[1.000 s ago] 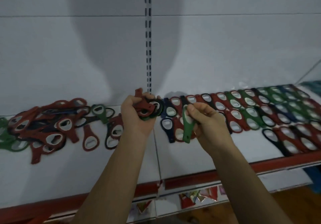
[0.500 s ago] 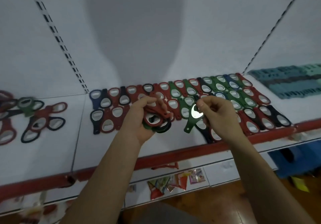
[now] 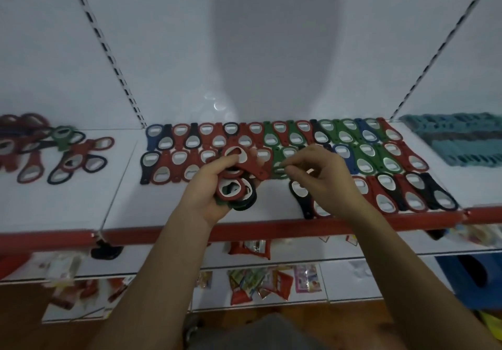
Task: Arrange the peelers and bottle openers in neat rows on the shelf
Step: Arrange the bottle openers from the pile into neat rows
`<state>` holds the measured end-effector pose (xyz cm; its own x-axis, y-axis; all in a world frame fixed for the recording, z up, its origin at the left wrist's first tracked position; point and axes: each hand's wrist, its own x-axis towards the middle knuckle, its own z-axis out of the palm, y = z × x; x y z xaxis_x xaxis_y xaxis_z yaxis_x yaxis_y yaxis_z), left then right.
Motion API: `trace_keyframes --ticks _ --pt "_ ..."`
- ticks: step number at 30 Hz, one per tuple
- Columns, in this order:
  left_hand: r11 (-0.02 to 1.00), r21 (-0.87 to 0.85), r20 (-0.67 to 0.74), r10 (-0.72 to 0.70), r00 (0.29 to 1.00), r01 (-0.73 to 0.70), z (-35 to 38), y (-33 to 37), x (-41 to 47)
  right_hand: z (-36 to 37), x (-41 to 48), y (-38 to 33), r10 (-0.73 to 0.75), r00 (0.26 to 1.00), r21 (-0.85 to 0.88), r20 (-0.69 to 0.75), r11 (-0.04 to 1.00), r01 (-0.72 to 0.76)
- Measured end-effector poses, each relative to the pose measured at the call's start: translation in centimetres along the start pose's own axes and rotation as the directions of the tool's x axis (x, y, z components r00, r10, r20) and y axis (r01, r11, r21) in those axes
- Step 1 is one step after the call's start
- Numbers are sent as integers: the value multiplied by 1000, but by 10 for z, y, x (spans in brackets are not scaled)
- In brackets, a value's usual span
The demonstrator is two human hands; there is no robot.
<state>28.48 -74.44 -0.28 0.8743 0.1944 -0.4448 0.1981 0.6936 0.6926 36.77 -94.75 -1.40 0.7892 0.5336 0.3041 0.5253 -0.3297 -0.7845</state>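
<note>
Red, green, black and blue bottle openers lie in neat rows on the white shelf. My left hand is above the shelf's front and grips a bunch of openers, red on top, green and black beneath. My right hand is just to its right, over the rows. Its thumb and forefinger pinch a green bottle opener that lies low at the left end of the middle row's green ones. A loose heap of openers lies on the left shelf panel. Teal peelers are stacked at the far right.
The shelf has a red front lip and a white back wall with slotted uprights. Bare shelf shows between the heap and the rows. A lower shelf holds small colourful packets. A blue bin stands at the lower right.
My view has shifted right along the shelf. My right hand has lowered the green opener from the air down to the middle row. My left hand still holds its bunch.
</note>
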Motion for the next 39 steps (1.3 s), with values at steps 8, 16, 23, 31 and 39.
trace_keyframes --ticks 8,16,23,31,39 --pt "999 47 -75 -8 997 11 -7 -12 -3 9 -31 28 -75 972 -185 222 976 118" --pt "988 150 -63 54 997 -44 -7 -13 -3 18 -12 28 -108 963 -372 249 907 198" --pt "955 267 -61 149 987 -127 -9 -10 1 12 -10 32 -28 953 -478 300 860 176" --pt "928 342 -48 177 983 -151 0 -22 5 20 -11 13 19 1000 -239 9 971 -16" --pt "906 373 -87 248 965 -199 -4 -21 6 32 10 -12 251 968 134 30 958 -253"
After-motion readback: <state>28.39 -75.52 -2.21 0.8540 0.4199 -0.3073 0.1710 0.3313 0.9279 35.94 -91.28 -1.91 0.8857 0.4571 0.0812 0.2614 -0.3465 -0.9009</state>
